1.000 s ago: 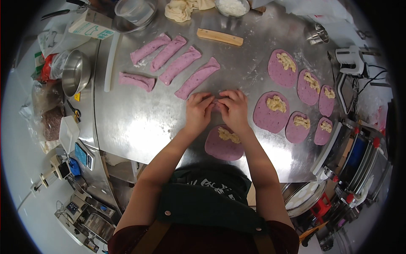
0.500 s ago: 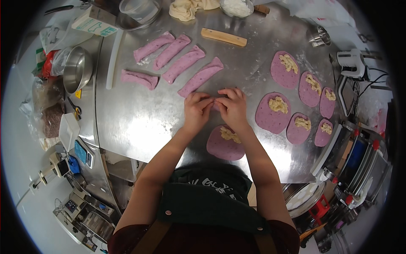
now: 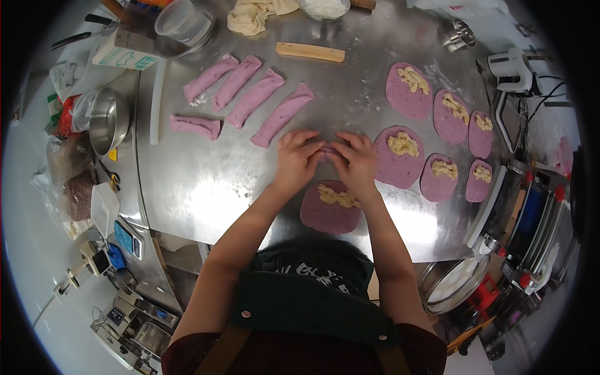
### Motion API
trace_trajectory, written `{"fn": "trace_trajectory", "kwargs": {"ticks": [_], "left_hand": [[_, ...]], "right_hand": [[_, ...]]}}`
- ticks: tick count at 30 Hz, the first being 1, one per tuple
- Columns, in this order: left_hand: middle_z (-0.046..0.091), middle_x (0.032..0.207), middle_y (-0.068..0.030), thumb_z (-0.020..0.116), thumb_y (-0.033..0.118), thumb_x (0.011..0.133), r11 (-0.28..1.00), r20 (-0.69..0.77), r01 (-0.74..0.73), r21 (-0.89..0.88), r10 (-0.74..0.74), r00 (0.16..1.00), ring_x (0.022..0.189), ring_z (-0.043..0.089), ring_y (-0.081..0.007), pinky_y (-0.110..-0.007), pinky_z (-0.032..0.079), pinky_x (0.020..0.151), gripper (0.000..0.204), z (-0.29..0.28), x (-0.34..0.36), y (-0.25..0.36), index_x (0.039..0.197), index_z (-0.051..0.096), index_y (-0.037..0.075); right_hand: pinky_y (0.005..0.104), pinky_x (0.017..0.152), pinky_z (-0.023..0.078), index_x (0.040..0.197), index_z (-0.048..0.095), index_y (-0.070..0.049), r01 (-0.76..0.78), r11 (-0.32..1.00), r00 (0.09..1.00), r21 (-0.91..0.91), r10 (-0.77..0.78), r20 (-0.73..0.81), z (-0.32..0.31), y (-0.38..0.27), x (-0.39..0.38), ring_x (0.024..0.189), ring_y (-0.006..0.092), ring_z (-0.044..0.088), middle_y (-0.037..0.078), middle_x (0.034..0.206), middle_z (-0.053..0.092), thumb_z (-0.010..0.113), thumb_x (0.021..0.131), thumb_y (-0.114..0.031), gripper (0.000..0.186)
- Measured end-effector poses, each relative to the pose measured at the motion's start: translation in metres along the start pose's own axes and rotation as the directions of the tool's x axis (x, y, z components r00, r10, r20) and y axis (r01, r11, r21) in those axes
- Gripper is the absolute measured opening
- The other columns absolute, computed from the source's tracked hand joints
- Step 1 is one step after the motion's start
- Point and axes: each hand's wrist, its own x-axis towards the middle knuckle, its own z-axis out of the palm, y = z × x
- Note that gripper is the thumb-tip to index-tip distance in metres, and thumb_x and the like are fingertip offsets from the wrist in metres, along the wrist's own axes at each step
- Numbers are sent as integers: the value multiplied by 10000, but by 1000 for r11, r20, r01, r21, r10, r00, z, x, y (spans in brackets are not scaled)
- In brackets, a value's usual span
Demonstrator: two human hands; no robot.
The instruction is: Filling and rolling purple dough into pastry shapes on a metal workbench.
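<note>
My left hand (image 3: 299, 157) and my right hand (image 3: 350, 157) both pinch a small pink dough piece (image 3: 326, 150), mostly hidden by my fingers. Just below them lies a flat pink dough piece (image 3: 322, 216) with cream-yellow filling. Up and to the left, several rolled pink dough logs (image 3: 252, 90) rest on the steel table (image 3: 181, 167). To the right, several flattened pink rounds (image 3: 392, 167) carry the same lumpy filling.
A wooden stick (image 3: 310, 52), pale dough (image 3: 250, 19) and a white-filled bowl (image 3: 324, 6) sit at the back. A white rod (image 3: 157, 103), steel bowl (image 3: 109, 122) and scale (image 3: 127, 235) are at left. A hand mixer (image 3: 510, 73) and rolling machine (image 3: 531, 231) stand at right.
Both hands are still at the same dough piece. My right hand has shifted slightly right, so the gap between my hands is a little wider. The whole view has shifted slightly.
</note>
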Motion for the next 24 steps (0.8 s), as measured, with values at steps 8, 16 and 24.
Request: {"fn": "trace_trajectory", "kwargs": {"ticks": [8,16,24], "left_hand": [[627,1014,-47,704,74,666,998,-7,22,52,-22,1000,947,547,-248,-385,389,799,182,2,5,3,848,703,83],[649,937,-52,715,74,641,994,-30,111,23,-110,993,860,569,-241,-380,424,747,133,7,8,2,772,716,93],[636,1004,-30,710,84,662,998,-11,44,35,-43,999,937,553,-232,-372,396,808,187,4,4,3,847,716,115]], "right_hand": [[461,945,355,832,672,-91,12,1000,999,-11,-13,-35,10,-4,1,1003,258,533,33,1000,597,665,732,-152,117],[444,932,362,782,655,-85,-2,1000,999,-2,2,-32,11,-5,3,976,252,540,25,977,601,662,708,-114,80],[450,937,358,902,671,-87,-66,998,994,18,67,-81,3,-5,-12,1014,259,527,32,1052,592,680,707,-145,204]]}}
